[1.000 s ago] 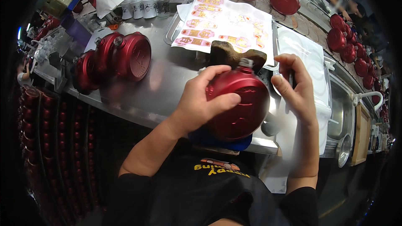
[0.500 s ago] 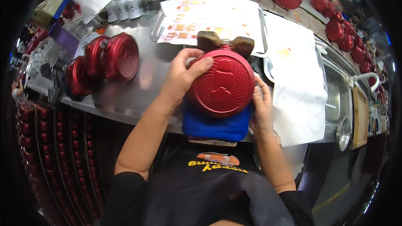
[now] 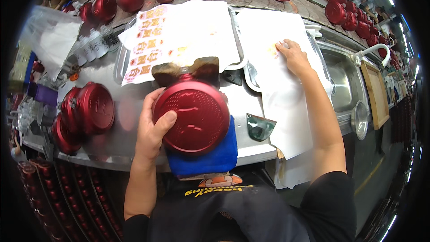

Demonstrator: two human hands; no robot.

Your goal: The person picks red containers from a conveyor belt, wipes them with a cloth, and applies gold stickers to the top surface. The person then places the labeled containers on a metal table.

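Note:
My left hand [image 3: 154,125] grips the left rim of a shiny red pot [image 3: 192,116], thumb on its embossed round base, which faces me. The pot leans over a blue cloth pad [image 3: 204,159], its far edge against worn brown blocks [image 3: 208,69]. Over to the right, my right hand [image 3: 295,58] reaches away with fingers extended, fingertips touching a small yellow-orange decal [image 3: 272,51] on a white sheet [image 3: 286,107]. A dark green, flat scraper-like piece [image 3: 260,127] lies between the pot and that sheet.
Printed decal sheets [image 3: 188,31] cover a tray beyond the blocks. Several red pots [image 3: 96,107] stack at left, and more line the far ledge. White bottles [image 3: 94,42] stand at far left. A sink [image 3: 338,76] and a metal strainer [image 3: 359,118] are at right.
My right hand has let go of the pot and moved right and away to the decal. My left hand still grips the pot. The view has shifted right, uncovering the green piece.

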